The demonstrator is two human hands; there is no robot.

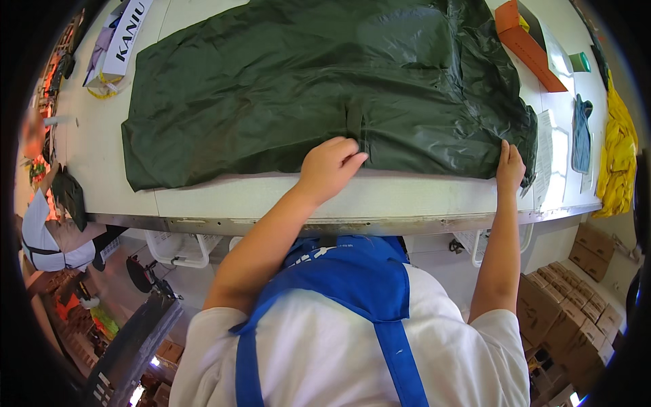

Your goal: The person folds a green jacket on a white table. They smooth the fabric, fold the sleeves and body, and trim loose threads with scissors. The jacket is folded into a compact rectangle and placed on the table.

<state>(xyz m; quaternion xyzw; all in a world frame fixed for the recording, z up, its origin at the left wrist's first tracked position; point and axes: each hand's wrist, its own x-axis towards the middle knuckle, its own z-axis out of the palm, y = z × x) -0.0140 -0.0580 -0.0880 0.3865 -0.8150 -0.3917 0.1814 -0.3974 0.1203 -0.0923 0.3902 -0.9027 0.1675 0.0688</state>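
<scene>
A dark green, shiny waterproof garment [271,102] is spread over the white worktable [224,200], with creases across it. My left hand [330,166] is closed at its near edge, thumb and fingers pinched together just below a short strap or fold [353,121]. The exact bit of fabric in that pinch is hidden by the fingers. To the right, my right hand [510,165] grips the garment's near right corner between thumb and fingers. The far part of the garment runs out of view at the top.
A white box [129,41] and a yellow tape measure [105,88] lie far left. On the right are an orange box [529,51], a green roll [580,62], a paper sheet [544,152] and yellow garments [615,149]. Another person [57,237] is at the left.
</scene>
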